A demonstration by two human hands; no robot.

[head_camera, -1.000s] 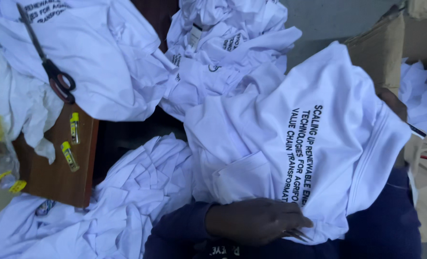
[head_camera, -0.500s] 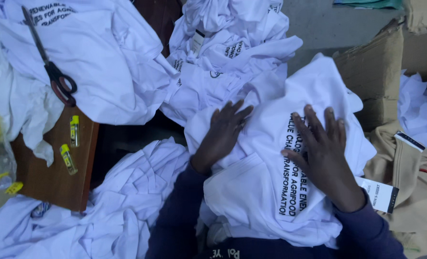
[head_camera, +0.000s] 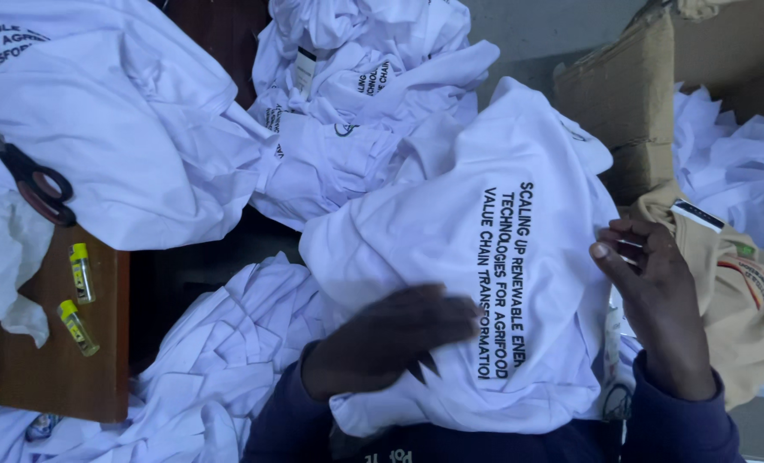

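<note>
A white T-shirt [head_camera: 485,214] with black printed lettering lies bunched on my lap. My left hand [head_camera: 390,339] rests flat on its lower part, fingers spread towards the print. My right hand [head_camera: 656,291] is at the shirt's right edge, fingers curled in a pinch on a small thing there, probably a tag, that I cannot make out. Both arms wear dark blue sleeves.
More white shirts [head_camera: 356,94] are heaped behind and to the left. Scissors [head_camera: 30,176] lie on a white shirt at left. Two small yellow-capped tubes [head_camera: 80,300] sit on a brown board [head_camera: 56,377]. A tan garment [head_camera: 733,283] and a cardboard box [head_camera: 639,94] are at right.
Both hands slid down off the shirt's middle. The left moved to the lower part, the right to the right edge. The shirt has spread so the print shows fully.
</note>
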